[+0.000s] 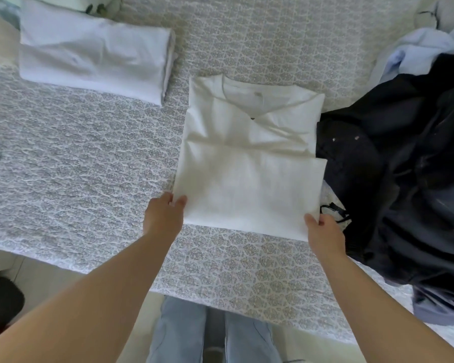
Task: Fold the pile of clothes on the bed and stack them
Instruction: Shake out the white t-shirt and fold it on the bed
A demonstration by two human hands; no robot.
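Left grip (pixel 165 214) pinching the near left corner of a white shirt (pixel 249 163), thumb on top of the cloth, fingers tucked under. Right grip (pixel 323 231) pinching the near right corner the same way. Between and beyond both grips, shirt lying flat on the bed (pixel 89 158), sides folded in, collar at the far end. Just right of the right grip, touching the shirt's edge, a heap of dark clothes (pixel 409 166) with a pale blue garment (pixel 417 53) beyond it. Well beyond the left grip and to its left, a folded white garment (pixel 95 53) resting apart on the patterned cover.
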